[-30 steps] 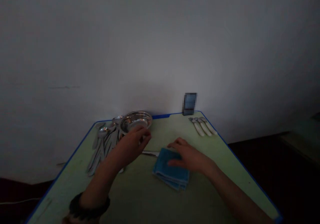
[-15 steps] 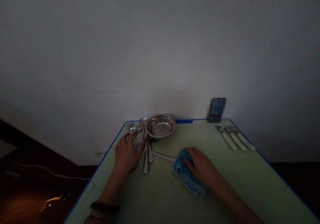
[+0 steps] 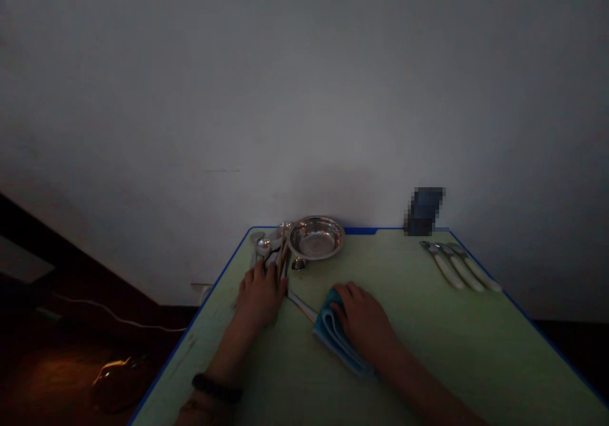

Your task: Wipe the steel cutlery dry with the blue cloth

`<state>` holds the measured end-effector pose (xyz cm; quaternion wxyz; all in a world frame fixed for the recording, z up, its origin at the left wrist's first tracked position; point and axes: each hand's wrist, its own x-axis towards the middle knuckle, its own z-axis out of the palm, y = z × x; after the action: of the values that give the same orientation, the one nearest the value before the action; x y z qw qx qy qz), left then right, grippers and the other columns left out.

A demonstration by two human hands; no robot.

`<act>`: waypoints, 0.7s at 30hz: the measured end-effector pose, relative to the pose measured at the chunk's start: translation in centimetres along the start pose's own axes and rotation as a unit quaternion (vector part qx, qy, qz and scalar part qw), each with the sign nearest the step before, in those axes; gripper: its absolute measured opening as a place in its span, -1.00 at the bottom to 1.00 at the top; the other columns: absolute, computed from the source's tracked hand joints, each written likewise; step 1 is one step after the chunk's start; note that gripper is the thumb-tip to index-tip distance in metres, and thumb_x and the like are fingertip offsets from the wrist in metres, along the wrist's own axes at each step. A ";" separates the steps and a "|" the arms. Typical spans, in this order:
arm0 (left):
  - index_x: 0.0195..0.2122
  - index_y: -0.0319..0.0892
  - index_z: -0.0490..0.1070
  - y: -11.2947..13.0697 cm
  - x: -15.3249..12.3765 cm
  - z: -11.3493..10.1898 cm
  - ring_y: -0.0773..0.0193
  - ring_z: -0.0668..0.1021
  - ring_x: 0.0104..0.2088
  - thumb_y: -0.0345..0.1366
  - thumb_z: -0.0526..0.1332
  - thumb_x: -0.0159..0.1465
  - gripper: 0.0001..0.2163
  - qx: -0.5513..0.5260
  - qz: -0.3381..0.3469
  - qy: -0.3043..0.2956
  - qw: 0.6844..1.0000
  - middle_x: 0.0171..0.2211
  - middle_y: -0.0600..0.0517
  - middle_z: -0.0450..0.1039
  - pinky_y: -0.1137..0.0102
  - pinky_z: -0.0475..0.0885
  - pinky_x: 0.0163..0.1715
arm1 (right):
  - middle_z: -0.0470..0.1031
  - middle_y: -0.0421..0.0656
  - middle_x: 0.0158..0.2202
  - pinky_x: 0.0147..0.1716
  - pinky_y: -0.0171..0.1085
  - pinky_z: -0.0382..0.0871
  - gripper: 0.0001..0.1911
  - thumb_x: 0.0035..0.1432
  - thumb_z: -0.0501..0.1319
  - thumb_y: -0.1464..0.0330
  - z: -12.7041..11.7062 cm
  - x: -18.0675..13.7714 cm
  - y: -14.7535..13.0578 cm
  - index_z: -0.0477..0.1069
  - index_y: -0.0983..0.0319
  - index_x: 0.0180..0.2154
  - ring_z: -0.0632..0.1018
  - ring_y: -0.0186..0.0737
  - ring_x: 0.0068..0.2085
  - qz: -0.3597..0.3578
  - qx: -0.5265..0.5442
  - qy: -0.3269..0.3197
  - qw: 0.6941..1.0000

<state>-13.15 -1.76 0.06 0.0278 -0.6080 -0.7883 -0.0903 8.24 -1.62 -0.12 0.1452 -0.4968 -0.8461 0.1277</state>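
Observation:
My left hand (image 3: 261, 296) lies over a bunch of cutlery (image 3: 264, 246) at the back left of the table, its fingers and thumb curled around the pieces. Spoon bowls and handles stick out past the fingertips; the near ends are hidden under the palm. A thin brownish strip (image 3: 282, 251) stands out among them. My right hand (image 3: 364, 317) is closed on a folded blue cloth (image 3: 340, 343). From under the cloth a flat metal handle (image 3: 302, 305) runs toward my left hand; its far end is covered.
A round steel bowl (image 3: 316, 239) sits against the wall, with a small shiny spoon end (image 3: 298, 264) by its rim. Several white-handled utensils (image 3: 459, 267) lie at the back right. A blurred dark upright object (image 3: 425, 212) stands behind. The green table (image 3: 428, 350) has blue edging.
My left hand has drawn in over the cutlery, and the bunch has slid back and closer together beside the bowl. My right hand and the cloth have shifted slightly left along the metal handle.

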 end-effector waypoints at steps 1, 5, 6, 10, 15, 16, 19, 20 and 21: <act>0.03 -0.24 0.25 0.1 -0.1 -0.2 -0.10 0.28 0.04 -0.17 -0.01 0.24 -0.61 -0.002 0.002 0.004 1.000 0.10 -0.24 0.16 0.09 0.20 -0.05 | 0.39 -0.03 -0.15 -0.20 -0.17 0.28 -0.66 0.21 -0.06 0.30 0.1 0.5 -0.1 0.27 0.23 -0.02 0.43 -0.09 -0.18 0.006 -0.012 0.006 1.000; 0.00 -0.22 0.28 -0.3 -0.1 -0.8 -0.08 0.33 -0.04 -0.15 0.04 0.21 -0.62 -0.023 0.003 0.019 1.000 0.00 -0.22 0.23 0.13 0.29 -0.14 | 0.39 -0.06 -0.18 -0.23 -0.23 0.26 -0.67 0.18 -0.05 0.38 -0.4 2.2 0.1 0.28 0.19 -0.03 0.43 -0.15 -0.21 0.004 -0.034 0.002 0.999; 0.01 -0.22 0.27 -0.5 -0.1 -0.8 -0.07 0.33 -0.04 -0.14 0.06 0.20 -0.60 -0.032 0.004 0.020 0.999 -0.01 -0.22 0.23 0.14 0.29 -0.13 | 0.39 -0.06 -0.20 -0.23 -0.23 0.25 -0.68 0.15 -0.03 0.40 -0.6 2.3 0.2 0.31 0.19 -0.06 0.43 -0.16 -0.22 0.006 -0.035 -0.003 0.999; 0.05 -0.24 0.22 -2.1 0.5 -0.9 -0.02 0.35 -0.02 -0.11 0.13 0.14 -0.52 -0.077 0.013 0.008 0.997 -0.01 -0.19 0.24 0.19 0.27 -0.05 | 0.35 -0.05 -0.18 -0.12 -0.23 0.21 -0.71 0.14 -0.03 0.41 -1.7 1.7 0.3 0.36 0.23 -0.14 0.38 -0.18 -0.15 -0.012 0.035 -0.015 0.999; 0.12 -0.38 0.08 -3.6 1.0 -1.1 0.11 0.42 -0.04 -0.15 0.15 0.12 -0.41 -0.133 0.007 -0.022 0.991 -0.02 -0.23 0.29 0.33 0.31 -0.06 | 0.29 -0.10 -0.10 -0.05 -0.15 0.17 -0.55 -0.02 0.20 0.16 -1.1 -0.1 -1.2 0.30 0.11 -0.05 0.31 -0.11 -0.07 -0.096 0.102 -0.066 0.988; 0.11 -0.39 0.08 -3.7 1.0 -1.2 0.12 0.45 -0.06 -0.16 0.14 0.12 -0.42 -0.140 0.003 -0.027 0.990 -0.04 -0.23 0.33 0.34 0.32 -0.08 | 0.29 -0.12 -0.11 -0.06 -0.14 0.17 -0.57 -0.01 0.20 0.21 -0.8 -0.1 -1.5 0.30 0.09 -0.05 0.31 -0.11 -0.07 -0.101 0.100 -0.064 0.988; 0.07 -0.38 0.13 -3.9 1.0 -1.5 0.11 0.50 -0.15 -0.19 0.14 0.12 -0.46 -0.152 -0.009 -0.039 0.987 -0.13 -0.21 0.42 0.33 0.37 -0.18 | 0.32 -0.12 -0.15 -0.09 -0.17 0.19 -0.70 0.11 0.08 0.32 0.2 0.4 -2.2 0.31 0.11 -0.07 0.33 -0.16 -0.11 -0.097 0.108 -0.052 0.988; 0.05 -0.38 0.17 -3.9 1.0 -1.6 0.11 0.51 -0.17 -0.18 0.14 0.12 -0.49 -0.154 -0.012 -0.042 0.987 -0.15 -0.21 0.43 0.33 0.37 -0.20 | 0.33 -0.11 -0.17 -0.10 -0.19 0.20 -0.72 0.14 0.05 0.34 0.4 0.8 -2.3 0.32 0.13 -0.09 0.34 -0.17 -0.12 -0.095 0.112 -0.048 0.988; 0.01 -0.37 0.21 -3.9 1.0 -1.7 0.10 0.52 -0.19 -0.17 0.14 0.12 -0.52 -0.155 -0.015 -0.045 0.987 -0.18 -0.21 0.45 0.34 0.37 -0.23 | 0.33 -0.11 -0.17 -0.10 -0.20 0.21 -0.73 0.15 0.04 0.34 0.5 1.2 -2.3 0.33 0.15 -0.10 0.35 -0.18 -0.13 -0.093 0.116 -0.044 0.988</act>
<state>-17.26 -2.07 1.47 -0.1038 -0.5965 -0.7741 -0.1846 5.67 -1.71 0.39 0.1756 -0.3893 -0.8739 0.2323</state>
